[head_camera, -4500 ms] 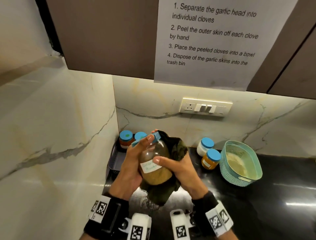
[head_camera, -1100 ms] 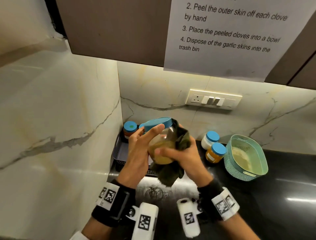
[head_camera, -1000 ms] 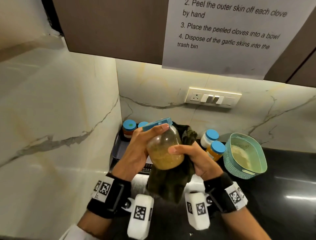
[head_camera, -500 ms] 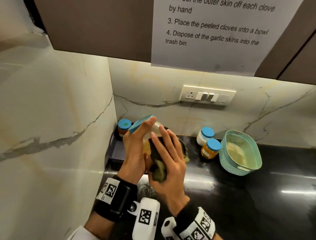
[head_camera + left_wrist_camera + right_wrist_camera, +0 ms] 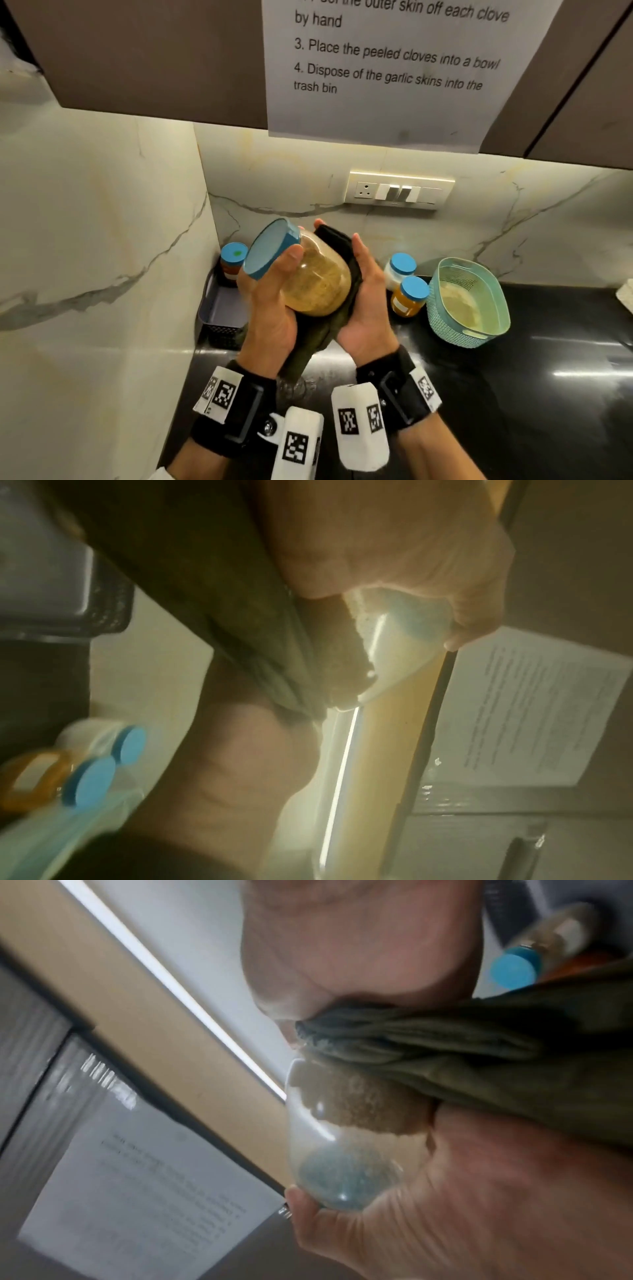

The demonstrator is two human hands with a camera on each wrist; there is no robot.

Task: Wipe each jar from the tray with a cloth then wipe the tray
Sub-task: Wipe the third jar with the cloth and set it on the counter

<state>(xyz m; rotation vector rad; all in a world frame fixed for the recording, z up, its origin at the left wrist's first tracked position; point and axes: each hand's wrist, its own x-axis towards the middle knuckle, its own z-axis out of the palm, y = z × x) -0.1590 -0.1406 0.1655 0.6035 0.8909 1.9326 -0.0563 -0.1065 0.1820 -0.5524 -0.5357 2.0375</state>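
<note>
While I've got this jar (image 5: pixel 317 274) tipped over in mid-air above the counter (image 5: pixel 513 394), I'm on the wiping step: left hand (image 5: pixel 270 308) is wrapped round its neck and blue lid, right hand (image 5: pixel 364 298) cups the cloth (image 5: pixel 337 246) against its far side, fingers mostly straight. Jar's about half full of tan powder. Next I'd guess it needs a turn so the cloth reaches the bottom, then it goes down right of the tray (image 5: pixel 222 308) with the two done ones: a white-filled jar (image 5: pixel 399 270) and an orange one (image 5: pixel 409 298). One reddish jar (image 5: pixel 233 262) sits at the tray's back. Past those two is a teal basket (image 5: pixel 442 308), something pale inside, can't tell what.
</note>
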